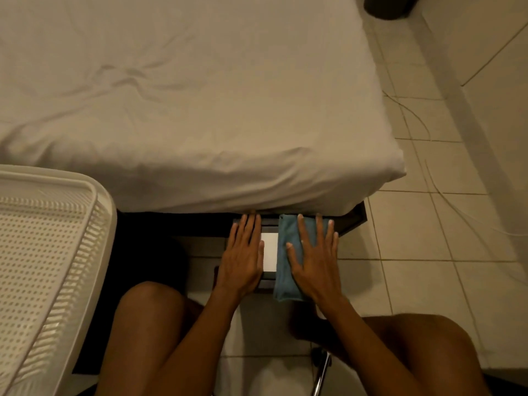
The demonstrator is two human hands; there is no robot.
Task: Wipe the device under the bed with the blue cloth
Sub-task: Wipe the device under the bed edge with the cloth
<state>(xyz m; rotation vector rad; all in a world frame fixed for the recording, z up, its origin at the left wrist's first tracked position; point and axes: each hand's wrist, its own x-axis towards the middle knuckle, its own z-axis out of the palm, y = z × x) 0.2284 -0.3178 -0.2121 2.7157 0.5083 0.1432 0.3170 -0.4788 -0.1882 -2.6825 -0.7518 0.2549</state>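
Note:
A flat dark device (265, 281) with a white panel (269, 252) on top pokes out from under the bed's near edge, on the tiled floor. My left hand (243, 258) lies flat on its left part, fingers stretched toward the bed. A folded blue cloth (287, 252) covers the device's right part. My right hand (314, 261) presses flat on the cloth with fingers spread. The device's far end is hidden under the mattress.
The bed (200, 110) with a wrinkled pale sheet fills the upper view. A white perforated plastic basket (48, 252) stands at the left. Thin white cables (428, 167) run over the floor tiles at the right. My bare knees frame the bottom, with a chair's caster (320, 355) between them.

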